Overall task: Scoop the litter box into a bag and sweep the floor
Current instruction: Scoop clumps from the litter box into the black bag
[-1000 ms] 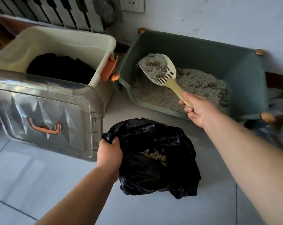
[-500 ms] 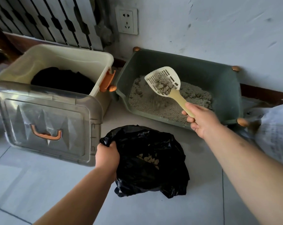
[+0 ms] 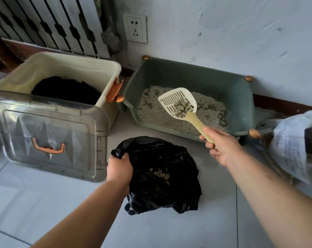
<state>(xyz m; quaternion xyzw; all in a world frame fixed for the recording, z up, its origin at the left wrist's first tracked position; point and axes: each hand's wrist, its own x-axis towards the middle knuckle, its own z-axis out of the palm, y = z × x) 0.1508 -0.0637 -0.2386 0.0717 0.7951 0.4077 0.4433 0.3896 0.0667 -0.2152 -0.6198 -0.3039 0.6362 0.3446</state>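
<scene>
A green litter box (image 3: 196,76) with grey litter stands against the wall. My right hand (image 3: 221,145) grips the handle of a cream slotted scoop (image 3: 171,100), held above the litter with several clumps lying near its neck. A black plastic bag (image 3: 162,158) lies open on the floor tiles in front of the box, with a few clumps inside. My left hand (image 3: 119,167) is shut on the bag's left rim, holding it open.
A cream storage bin (image 3: 80,67) with dark contents stands left of the litter box, its clear lid (image 3: 49,136) leaning against its front. A white printed sack (image 3: 292,149) lies at the right. A wall socket (image 3: 135,28) and radiator are behind.
The scoop has lifted off the litter and loose grains have sifted out, leaving only clumps. It now sits a little lower and nearer the bag. My left hand keeps hold of the bag.
</scene>
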